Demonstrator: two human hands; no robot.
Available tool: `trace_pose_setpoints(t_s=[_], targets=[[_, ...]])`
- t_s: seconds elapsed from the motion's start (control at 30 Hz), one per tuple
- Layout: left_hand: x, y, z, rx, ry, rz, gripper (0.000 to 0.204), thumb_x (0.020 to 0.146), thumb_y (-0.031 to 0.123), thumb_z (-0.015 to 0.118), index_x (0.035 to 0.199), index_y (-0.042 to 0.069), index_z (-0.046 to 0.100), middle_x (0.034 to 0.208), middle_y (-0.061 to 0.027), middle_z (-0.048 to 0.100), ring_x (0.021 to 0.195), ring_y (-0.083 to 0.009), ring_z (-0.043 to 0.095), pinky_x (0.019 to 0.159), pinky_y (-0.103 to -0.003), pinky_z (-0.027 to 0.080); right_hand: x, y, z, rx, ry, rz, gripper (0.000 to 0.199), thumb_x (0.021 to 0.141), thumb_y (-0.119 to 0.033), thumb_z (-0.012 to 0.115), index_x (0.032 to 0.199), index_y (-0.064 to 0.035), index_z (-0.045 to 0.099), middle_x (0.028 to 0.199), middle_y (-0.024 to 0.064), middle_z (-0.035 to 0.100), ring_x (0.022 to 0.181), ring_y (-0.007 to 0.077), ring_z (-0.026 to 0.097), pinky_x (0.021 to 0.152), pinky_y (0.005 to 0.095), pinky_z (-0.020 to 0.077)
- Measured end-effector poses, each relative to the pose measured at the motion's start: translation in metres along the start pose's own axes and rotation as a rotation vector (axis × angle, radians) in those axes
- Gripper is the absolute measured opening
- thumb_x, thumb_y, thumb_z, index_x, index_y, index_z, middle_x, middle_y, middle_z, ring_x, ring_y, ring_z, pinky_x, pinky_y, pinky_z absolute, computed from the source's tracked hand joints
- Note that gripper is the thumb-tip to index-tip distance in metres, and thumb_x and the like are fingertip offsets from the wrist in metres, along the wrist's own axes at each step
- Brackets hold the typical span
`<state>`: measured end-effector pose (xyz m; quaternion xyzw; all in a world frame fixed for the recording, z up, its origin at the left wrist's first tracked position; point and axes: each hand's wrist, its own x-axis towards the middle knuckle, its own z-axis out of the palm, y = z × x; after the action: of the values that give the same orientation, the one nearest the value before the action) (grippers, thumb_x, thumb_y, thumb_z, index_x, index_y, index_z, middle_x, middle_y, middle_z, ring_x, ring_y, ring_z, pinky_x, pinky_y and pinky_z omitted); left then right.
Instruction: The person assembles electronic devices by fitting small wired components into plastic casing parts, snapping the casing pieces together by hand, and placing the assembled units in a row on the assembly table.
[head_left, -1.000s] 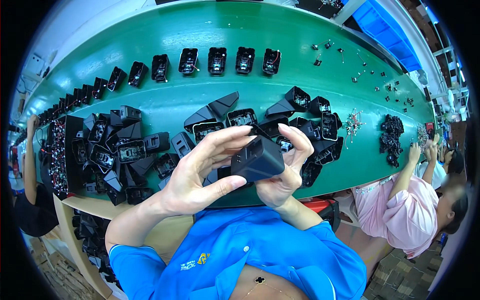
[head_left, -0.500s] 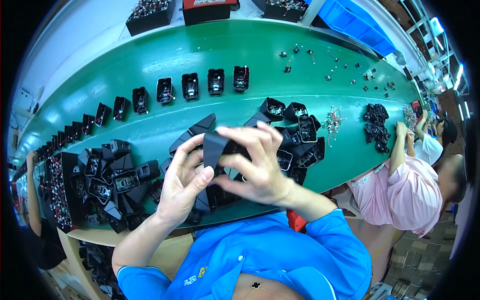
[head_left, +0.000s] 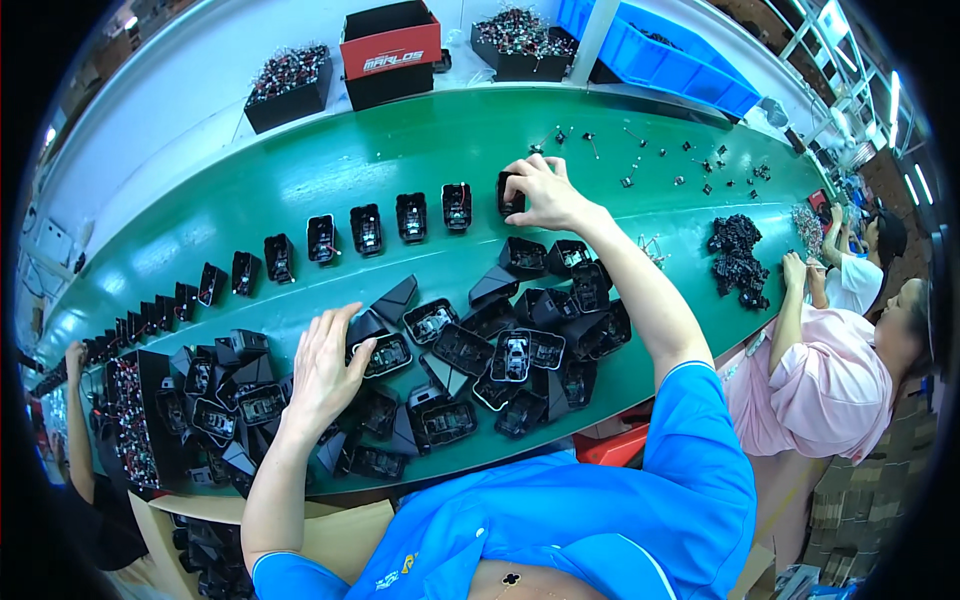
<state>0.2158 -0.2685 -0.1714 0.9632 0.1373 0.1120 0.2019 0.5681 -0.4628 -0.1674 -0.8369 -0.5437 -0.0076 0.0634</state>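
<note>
At the right end of a row of black plastic housings [head_left: 411, 216], my right hand [head_left: 545, 195] has its fingers round one black housing [head_left: 508, 190] on the green table. My left hand [head_left: 325, 375] is over the pile in front of me, fingers stretched and thumb apart. Its thumb is close to an open black housing [head_left: 387, 355]; I cannot tell whether they touch. More black housings [head_left: 463, 350] lie jumbled in the pile, several with their hollow sides up and parts inside.
A black box of small wired parts [head_left: 130, 420] stands at the left. Small wired parts [head_left: 707, 188] and a heap of black pieces [head_left: 738, 262] lie to the right. At the back are a red-and-black box [head_left: 390, 55] and a blue bin [head_left: 680, 65]. A co-worker in pink [head_left: 810, 390] sits at the right.
Both hands were together on a black housing in front of me. The right hand has since moved out to the row's far right end with a housing; the left has let go and dropped toward the pile.
</note>
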Motion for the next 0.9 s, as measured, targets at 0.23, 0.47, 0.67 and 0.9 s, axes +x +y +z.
trace_pose_setpoints(t_s=[0.23, 0.47, 0.67, 0.9], targets=[[-0.001, -0.004, 0.001, -0.039, -0.018, -0.049, 0.032, 0.085, 0.014, 0.067, 0.114, 0.003, 0.056, 0.104, -0.0115, 0.062, 0.093, -0.0283, 0.059, 0.085, -0.037, 0.047, 0.008, 0.002, 0.006, -0.034, -0.078, -0.012, 0.028, 0.073, -0.030, 0.079, 0.091, -0.0122, 0.066, 0.127, 0.0069, 0.054, 0.121, 0.0253, 0.042, 0.109, 0.0510, 0.0216], [0.002, -0.005, 0.001, -0.097, 0.021, -0.097, 0.028, 0.085, 0.011, 0.066, 0.110, 0.004, 0.058, 0.098, -0.0108, 0.064, 0.085, -0.0277, 0.061, 0.081, -0.037, 0.049, 0.005, 0.001, -0.011, 0.045, 0.016, -0.037, 0.028, 0.079, -0.031, 0.075, 0.098, -0.0131, 0.069, 0.125, 0.0073, 0.057, 0.122, 0.0252, 0.043, 0.107, 0.0488, 0.0269], [0.005, -0.014, 0.004, -0.112, 0.194, -0.053, 0.030, 0.086, 0.006, 0.062, 0.115, 0.004, 0.059, 0.097, -0.0094, 0.066, 0.082, -0.0250, 0.062, 0.077, -0.034, 0.049, 0.006, 0.051, -0.021, 0.505, 0.116, 0.387, 0.027, 0.083, -0.030, 0.072, 0.104, -0.0128, 0.071, 0.129, 0.0093, 0.059, 0.120, 0.0249, 0.051, 0.104, 0.0430, 0.0363], [0.005, -0.011, -0.014, -0.582, 0.152, -0.185, 0.032, 0.092, 0.006, 0.053, 0.124, 0.003, 0.057, 0.097, -0.0116, 0.066, 0.075, -0.0195, 0.060, 0.068, -0.029, 0.049, 0.003, 0.086, 0.032, 0.054, 0.177, 0.376, 0.021, 0.086, -0.025, 0.068, 0.102, -0.0112, 0.069, 0.115, 0.0062, 0.065, 0.107, 0.0233, 0.059, 0.097, 0.0362, 0.0428]])
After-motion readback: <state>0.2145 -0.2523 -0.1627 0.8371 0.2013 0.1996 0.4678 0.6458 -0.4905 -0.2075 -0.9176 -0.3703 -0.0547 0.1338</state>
